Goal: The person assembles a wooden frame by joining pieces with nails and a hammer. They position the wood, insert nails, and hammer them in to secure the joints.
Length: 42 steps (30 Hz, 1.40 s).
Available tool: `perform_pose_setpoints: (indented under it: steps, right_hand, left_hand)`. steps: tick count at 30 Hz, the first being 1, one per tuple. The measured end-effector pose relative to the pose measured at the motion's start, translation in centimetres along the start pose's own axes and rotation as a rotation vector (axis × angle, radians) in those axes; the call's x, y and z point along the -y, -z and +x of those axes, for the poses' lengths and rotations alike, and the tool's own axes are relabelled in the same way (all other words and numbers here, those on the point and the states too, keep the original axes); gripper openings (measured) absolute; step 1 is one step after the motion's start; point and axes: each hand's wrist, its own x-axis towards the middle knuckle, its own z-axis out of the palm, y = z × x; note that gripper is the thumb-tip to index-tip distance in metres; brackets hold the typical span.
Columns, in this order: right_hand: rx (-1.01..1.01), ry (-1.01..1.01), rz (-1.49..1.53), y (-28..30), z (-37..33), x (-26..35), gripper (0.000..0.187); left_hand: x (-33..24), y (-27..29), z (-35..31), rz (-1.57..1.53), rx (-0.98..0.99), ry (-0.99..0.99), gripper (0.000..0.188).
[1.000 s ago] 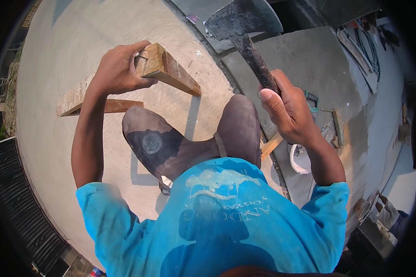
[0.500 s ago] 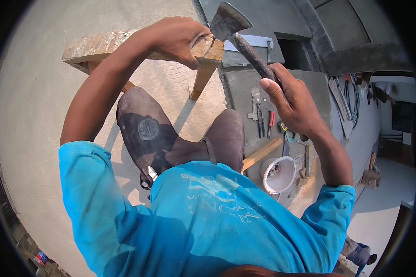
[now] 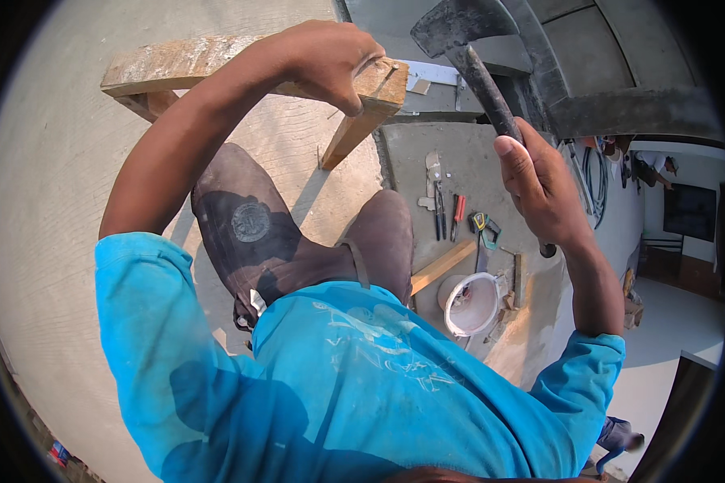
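Observation:
My right hand is wrapped round the dark handle of a hatchet. Its broad, dull blade is raised above and to the right of a wooden beam. Over the beam's right end curls my left hand, thumb on the near face and fingers over the top. A nail sticks up from that end, just right of my left fingers. The hatchet head is apart from both nail and wood. Under the beam a slanted wooden leg reaches down to the concrete.
Right of my legs lie black-handled pliers, a red-handled tool, a handsaw and a timber piece. Near them stands a white bucket. A person is at lower right, another far right.
My right hand has lifted the hatchet away from the beam end, rightward and up. The nail now shows plainly. My left hand stays on the beam.

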Motion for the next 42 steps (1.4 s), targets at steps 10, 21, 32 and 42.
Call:
perform_pose_setpoints:
  steps: [10,21,32,42]
  right_hand:
    - [-0.225,0.189,-0.104,-2.6,0.5,-3.3,0.042]
    - [-0.350,0.664,0.839,0.7,1.3,0.9,0.042]
    - [-0.406,0.478,0.837,9.0,-1.3,3.4,0.045]
    - [-0.252,0.303,0.634,5.6,-0.4,5.3,0.048]
  left_hand:
    - [-0.5,-0.2,0.3,0.006,0.045,0.023,0.047]
    - [0.0,-0.4,-0.5,0.026,-0.012,0.041,0.052]
    - [-0.7,-0.2,-0.3,-0.004,-0.046,0.001,0.053]
    - [0.3,-1.0,-0.6,0.028,-0.134,-0.007,0.050]
